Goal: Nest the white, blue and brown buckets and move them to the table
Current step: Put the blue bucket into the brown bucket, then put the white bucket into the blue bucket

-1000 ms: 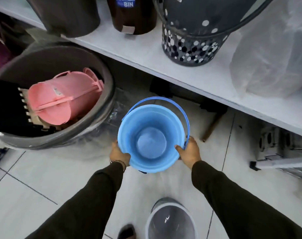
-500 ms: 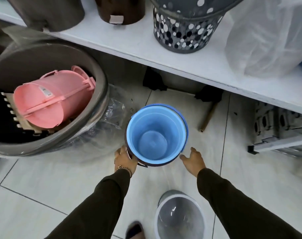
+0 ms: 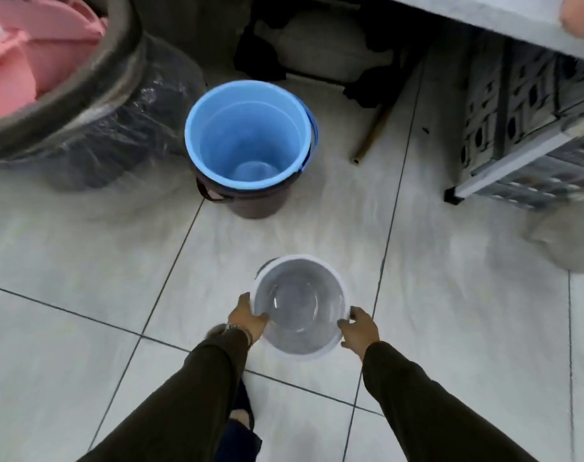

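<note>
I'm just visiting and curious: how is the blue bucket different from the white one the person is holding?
The blue bucket sits nested inside a brown bucket on the tiled floor, untouched; the white bucket is gripped at its rim by the left hand and right hand. The blue bucket's rim looks wider than the white one's. The blue one is farther from the person, near the shelf; the white one is close in. Both are upright, round and empty.

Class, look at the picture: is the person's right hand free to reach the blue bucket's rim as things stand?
Probably not yet. The right hand and left hand both grip the white bucket. The floor up to the blue bucket, nested in the brown bucket, is bare.
</note>
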Available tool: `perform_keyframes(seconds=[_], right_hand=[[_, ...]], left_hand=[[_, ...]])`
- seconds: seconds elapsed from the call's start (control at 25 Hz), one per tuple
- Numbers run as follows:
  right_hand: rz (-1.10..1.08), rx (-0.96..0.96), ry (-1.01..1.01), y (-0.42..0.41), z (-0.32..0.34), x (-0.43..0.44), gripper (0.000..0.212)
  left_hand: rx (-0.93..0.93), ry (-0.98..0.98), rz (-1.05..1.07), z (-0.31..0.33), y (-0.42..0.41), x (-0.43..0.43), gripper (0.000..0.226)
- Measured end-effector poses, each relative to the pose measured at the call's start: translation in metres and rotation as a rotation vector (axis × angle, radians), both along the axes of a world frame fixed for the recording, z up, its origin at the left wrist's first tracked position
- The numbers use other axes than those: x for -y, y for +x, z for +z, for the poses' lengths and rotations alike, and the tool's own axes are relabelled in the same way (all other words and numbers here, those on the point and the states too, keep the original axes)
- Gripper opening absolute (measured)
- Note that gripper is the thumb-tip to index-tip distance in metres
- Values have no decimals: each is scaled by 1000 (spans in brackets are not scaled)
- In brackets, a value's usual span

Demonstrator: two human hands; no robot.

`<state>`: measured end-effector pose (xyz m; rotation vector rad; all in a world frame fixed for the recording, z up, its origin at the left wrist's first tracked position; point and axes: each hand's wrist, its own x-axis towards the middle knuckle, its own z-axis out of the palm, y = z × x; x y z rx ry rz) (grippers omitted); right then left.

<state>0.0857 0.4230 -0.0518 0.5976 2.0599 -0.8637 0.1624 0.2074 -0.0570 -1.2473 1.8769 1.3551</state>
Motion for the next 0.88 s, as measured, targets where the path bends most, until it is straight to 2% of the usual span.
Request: perform_keyframes(seconds=[0.08, 0.2, 0.36, 0.52, 0.68, 0.8, 0.88], right_hand=[[-204, -200, -78, 7, 4, -11, 38], [-439, -417, -241, 0, 44, -25, 39], [-381, -726, -349, -45, 136, -21, 37], [-260, -1012, -494, -108, 230, 11, 42], [-154, -1048, -542, -177, 264, 78, 44], [-36, -966, -519, -211, 248, 132, 48], [33, -873, -468, -229, 221, 171, 50]], left_hand=[[-181, -103, 30, 3, 6, -13, 47], [-394, -27, 144, 41, 5, -33, 47], [-586, 60, 365, 120, -34, -39, 44], [-771, 101, 447, 210, -97, -16, 48], [-827, -18, 483, 250, -152, 44, 44], [-741, -111, 571, 236, -180, 101, 39], [-657, -171, 574, 210, -192, 141, 45]])
